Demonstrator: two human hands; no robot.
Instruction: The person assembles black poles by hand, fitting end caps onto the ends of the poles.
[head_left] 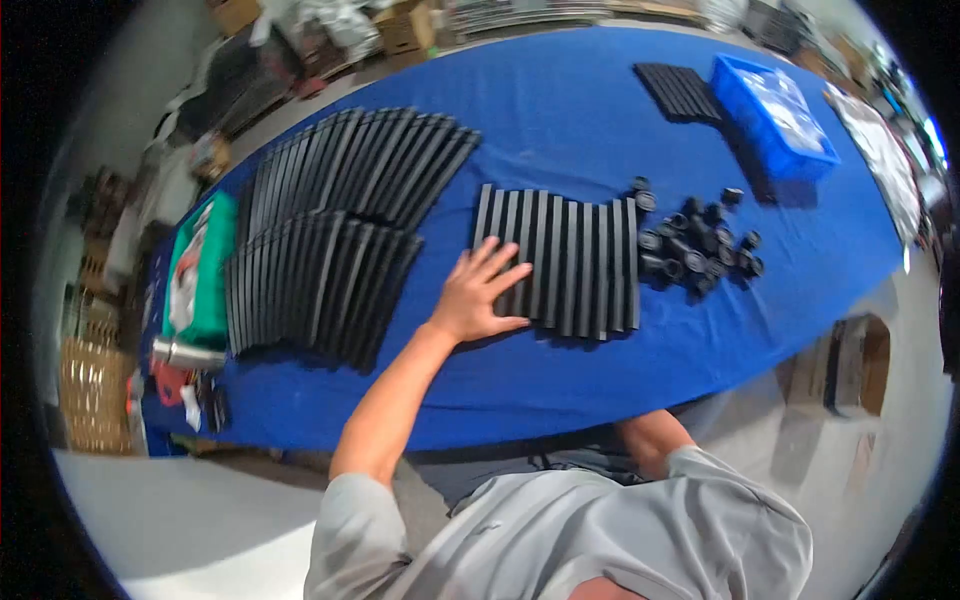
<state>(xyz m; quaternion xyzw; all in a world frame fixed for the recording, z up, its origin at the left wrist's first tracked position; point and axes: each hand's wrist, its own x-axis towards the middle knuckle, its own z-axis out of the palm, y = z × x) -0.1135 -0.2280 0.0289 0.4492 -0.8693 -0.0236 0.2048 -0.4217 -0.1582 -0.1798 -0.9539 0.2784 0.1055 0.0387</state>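
My left hand [484, 292] lies with its fingers spread on the left end of a side-by-side row of black tubes [570, 265], which rests on the blue cloth. Nothing is gripped in it. Just right of the row is a loose pile of small black round caps [705, 245], some lying on their sides. Of my right arm only the forearm [655, 437] shows, at the table's near edge. The right hand itself is hidden below that edge.
Two fanned batches of black tubes, a far one [360, 160] and a near one [320, 285], lie to the left. Beyond them stands a green bin [212, 270]. A blue crate [765, 125] with clear plastic bags and another group of black tubes [677, 92] sit at the far right.
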